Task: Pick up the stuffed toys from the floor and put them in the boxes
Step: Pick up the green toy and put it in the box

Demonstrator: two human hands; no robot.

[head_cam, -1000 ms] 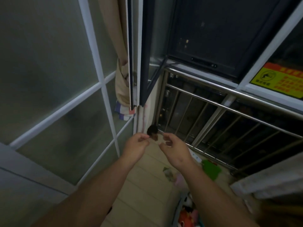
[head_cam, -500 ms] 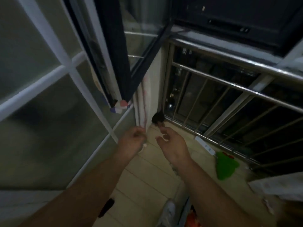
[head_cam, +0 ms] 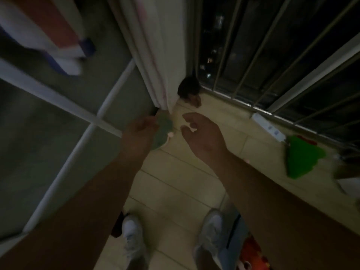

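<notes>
Hovering over the far corner, L hand (head_cam: pixel 139 131) curled against the grey-green toy (head_cam: pixel 164 130) at the curtain (head_cam: pixel 161 55) hem (gripping? couldn't tell), R hand (head_cam: pixel 204 135) slack & empty, so dim light risked grabbing curtain w/ toy.

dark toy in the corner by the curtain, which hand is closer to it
Right. The right hand hangs open just short of the dark toy, not touching. The left hand is farther, lower left past the curtain hem, against a grey-green thing; grip unclear.

The left hand (head_cam: pixel 140 130) curls against a grey-green toy (head_cam: pixel 164 131), right hand (head_cam: pixel 202 133) relaxed near a dark toy (head_cam: pixel 190 90)
</notes>
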